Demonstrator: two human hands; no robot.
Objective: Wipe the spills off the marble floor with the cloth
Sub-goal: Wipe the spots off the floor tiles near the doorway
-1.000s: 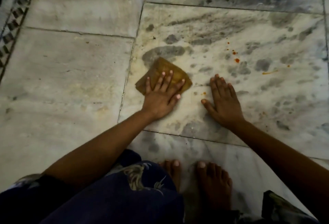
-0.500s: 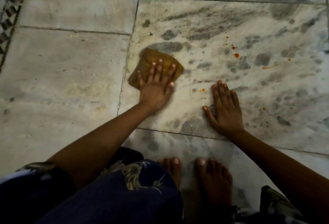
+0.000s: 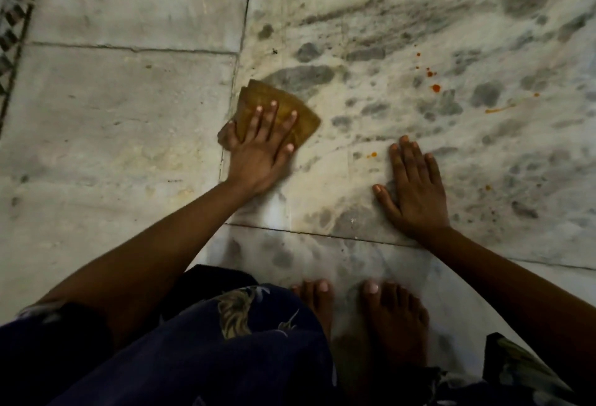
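Down low: cloth [image 3: 280,108], brown, folded, flat on marble floor [image 3: 129,121] at tile seam, pinned under left hand [image 3: 261,147], fingers spread. Orange spills [image 3: 436,88] well right of cloth, one spot near right hand [image 3: 414,186], flat, splayed, empty. Bare feet [image 3: 392,318] below. No readable writing.

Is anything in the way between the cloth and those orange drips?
Mostly no. The cloth lies flat under the left hand, and bare marble floor runs from it to the red-orange spots. The right hand rests flat just beside the nearest orange drip, so it may crowd that one.
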